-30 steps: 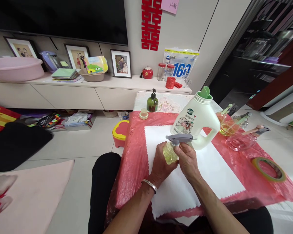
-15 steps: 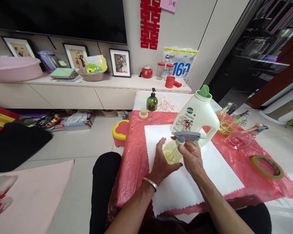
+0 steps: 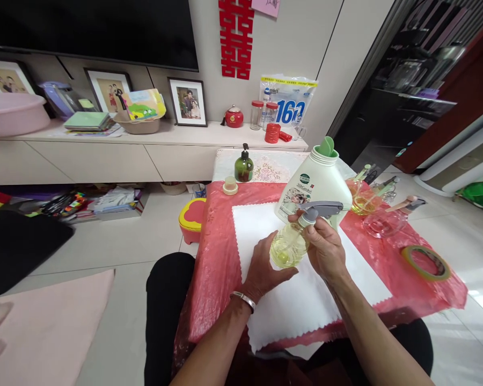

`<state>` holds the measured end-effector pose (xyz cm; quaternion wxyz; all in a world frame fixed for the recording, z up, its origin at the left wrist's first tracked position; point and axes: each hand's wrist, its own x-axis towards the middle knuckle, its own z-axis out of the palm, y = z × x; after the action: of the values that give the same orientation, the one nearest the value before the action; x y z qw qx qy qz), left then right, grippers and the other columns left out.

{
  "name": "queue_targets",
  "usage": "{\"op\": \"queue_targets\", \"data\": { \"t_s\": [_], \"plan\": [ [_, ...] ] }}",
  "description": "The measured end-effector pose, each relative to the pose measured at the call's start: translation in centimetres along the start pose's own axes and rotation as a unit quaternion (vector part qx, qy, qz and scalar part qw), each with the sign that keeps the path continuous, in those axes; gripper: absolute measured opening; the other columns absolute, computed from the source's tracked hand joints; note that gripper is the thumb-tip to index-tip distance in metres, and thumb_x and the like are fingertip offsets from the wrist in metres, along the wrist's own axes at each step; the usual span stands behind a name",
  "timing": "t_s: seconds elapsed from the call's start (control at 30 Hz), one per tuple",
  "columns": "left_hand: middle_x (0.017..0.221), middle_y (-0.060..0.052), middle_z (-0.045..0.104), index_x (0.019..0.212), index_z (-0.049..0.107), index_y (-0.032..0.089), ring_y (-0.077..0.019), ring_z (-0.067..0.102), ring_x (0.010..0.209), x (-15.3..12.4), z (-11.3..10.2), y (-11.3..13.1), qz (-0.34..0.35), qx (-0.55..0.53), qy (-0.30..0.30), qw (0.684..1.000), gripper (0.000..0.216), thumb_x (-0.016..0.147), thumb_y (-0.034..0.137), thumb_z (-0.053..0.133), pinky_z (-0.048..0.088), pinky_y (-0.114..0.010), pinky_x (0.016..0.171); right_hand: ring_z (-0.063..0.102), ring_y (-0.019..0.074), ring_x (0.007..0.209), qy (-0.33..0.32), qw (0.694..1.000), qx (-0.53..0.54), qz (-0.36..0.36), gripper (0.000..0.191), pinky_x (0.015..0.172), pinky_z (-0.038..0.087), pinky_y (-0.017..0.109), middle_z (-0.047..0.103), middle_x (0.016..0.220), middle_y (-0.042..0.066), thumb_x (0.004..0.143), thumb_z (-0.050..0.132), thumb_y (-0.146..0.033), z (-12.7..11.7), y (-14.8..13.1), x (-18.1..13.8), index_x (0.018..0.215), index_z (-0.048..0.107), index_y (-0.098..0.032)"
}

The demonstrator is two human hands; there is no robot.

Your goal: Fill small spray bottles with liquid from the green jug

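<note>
A small clear spray bottle (image 3: 288,246) with yellowish liquid and a grey trigger head (image 3: 320,208) is lifted and tilted above the white cloth (image 3: 290,305). My left hand (image 3: 263,268) cups the bottle's round body from below and the side. My right hand (image 3: 326,244) is closed around the neck just under the trigger head. Right behind stands a large white jug (image 3: 314,185) with a green open cap.
The low table has a red plastic cover (image 3: 422,281). On it are a green pump bottle (image 3: 243,165), a small cream cap (image 3: 229,185), two clear spray bottles lying at the right (image 3: 380,214) and a roll of tape (image 3: 425,261). A red-yellow stool (image 3: 191,220) sits left.
The spray bottle has been raised off the cloth and tilted, trigger head up to the right. Both hands moved with it, and the view shifted slightly.
</note>
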<state>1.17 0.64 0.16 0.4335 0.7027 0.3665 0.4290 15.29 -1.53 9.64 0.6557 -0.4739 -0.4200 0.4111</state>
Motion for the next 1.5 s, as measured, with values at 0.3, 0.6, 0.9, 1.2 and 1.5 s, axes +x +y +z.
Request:
{"op": "queue_targets", "data": {
  "t_s": [0.3, 0.6, 0.9, 1.2, 1.5],
  "plan": [
    [0.122, -0.011, 0.062, 0.129, 0.041, 0.021, -0.0299, 0.065, 0.112, 0.1, 0.3, 0.5, -0.035, -0.045, 0.049, 0.997, 0.08, 0.063, 0.03, 0.084, 0.056, -0.048, 0.094, 0.059, 0.0232, 0.104, -0.048, 0.982, -0.182, -0.023, 0.047, 0.089, 0.051, 0.038, 0.062, 0.116, 0.007, 0.085, 0.07, -0.051, 0.4, 0.0, -1.7, 0.123, 0.061, -0.023],
    [0.122, -0.012, 0.058, 0.13, 0.04, 0.02, -0.0315, 0.065, 0.108, 0.1, 0.6, -0.7, -0.043, -0.012, 0.067, 0.997, 0.078, 0.066, 0.04, 0.08, 0.058, -0.05, 0.088, 0.051, 0.0228, 0.104, 0.053, 0.932, -0.356, -0.049, 0.057, 0.088, 0.051, 0.039, 0.05, 0.114, 0.007, 0.068, 0.078, -0.031, 2.2, 0.2, -3.1, 0.12, 0.057, -0.024],
    [0.132, -0.011, 0.056, 0.132, 0.043, 0.023, -0.0329, 0.058, 0.124, 0.4, 0.2, -1.9, 0.02, 0.057, -0.021, 0.998, 0.075, 0.069, 0.042, 0.08, 0.048, -0.057, 0.106, 0.054, 0.0216, 0.106, 0.085, 0.917, -0.386, -0.059, 0.05, 0.088, 0.052, 0.039, 0.054, 0.117, 0.005, 0.068, 0.075, -0.029, -1.3, -0.8, -3.9, 0.114, 0.054, -0.024],
    [0.132, -0.011, 0.058, 0.128, 0.051, 0.023, -0.0333, 0.055, 0.126, 0.5, -0.1, -0.9, -0.043, 0.076, -0.044, 0.995, 0.057, 0.077, 0.043, 0.068, 0.043, -0.061, 0.109, 0.053, 0.0245, 0.112, 0.145, 0.886, -0.437, -0.051, 0.05, 0.087, 0.053, 0.041, 0.056, 0.12, 0.007, 0.073, 0.073, -0.04, -8.3, -3.2, -4.9, 0.116, 0.055, -0.022],
    [0.128, -0.011, 0.062, 0.127, 0.053, 0.024, -0.0327, 0.058, 0.122, 0.3, 0.2, -1.9, -0.009, 0.087, -0.024, 0.996, 0.052, 0.082, 0.048, 0.062, 0.045, -0.058, 0.107, 0.057, 0.0244, 0.095, 0.232, 0.824, -0.513, -0.062, 0.05, 0.083, 0.051, 0.042, 0.06, 0.105, 0.007, 0.07, 0.073, -0.049, -17.1, -3.0, -5.4, 0.107, 0.057, -0.019]
  ]
}}
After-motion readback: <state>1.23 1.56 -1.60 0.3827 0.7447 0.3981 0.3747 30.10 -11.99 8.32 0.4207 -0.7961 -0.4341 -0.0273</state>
